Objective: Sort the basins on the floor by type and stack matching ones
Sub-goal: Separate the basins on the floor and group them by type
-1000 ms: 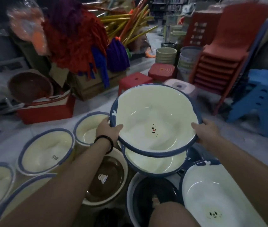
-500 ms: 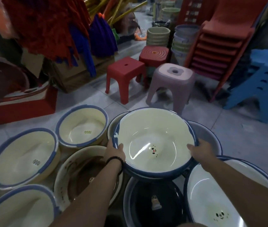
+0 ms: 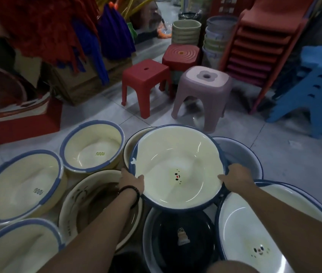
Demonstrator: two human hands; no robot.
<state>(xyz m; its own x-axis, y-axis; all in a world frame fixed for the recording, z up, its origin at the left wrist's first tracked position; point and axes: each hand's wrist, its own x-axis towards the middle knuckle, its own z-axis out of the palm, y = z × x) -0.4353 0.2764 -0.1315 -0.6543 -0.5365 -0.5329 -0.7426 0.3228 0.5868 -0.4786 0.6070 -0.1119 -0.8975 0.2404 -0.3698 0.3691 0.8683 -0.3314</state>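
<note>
So, far left at your 9 o'clock you've got the big squiggle basin (image 3: 20,186) on the floor (image 3: 294,164), cream with a light-blue ribbed rim. A smaller squiggle basin (image 3: 92,148) sits just beside it at 10 o'clock, and a third blue-rimmed basin (image 3: 18,251) is down at 7. Next over is the brown-lined basin (image 3: 89,205), right under your left forearm.

Your left hand (image 3: 131,180), the one with the black wristband (image 3: 130,191), grips the face basin (image 3: 166,164) at roughly 8 o'clock on its rim, thumb hooked over the inside edge. That's the cream basin with the dark-blue rim and the little face printed in the bottom, dead centre in your view, sitting over other basins. I can't tell if it's resting on them or held just above.

Your right hand (image 3: 235,177) grips the same rim at about 3 o'clock, thumb on the inside.

Around it: a dark basin (image 3: 179,229) at its 6, a white face basin (image 3: 244,233) at 4, and a pale grey basin (image 3: 243,154) peeking out at 2. A red stool (image 3: 146,73) and a pink stool (image 3: 205,81) are up at 12.
</note>
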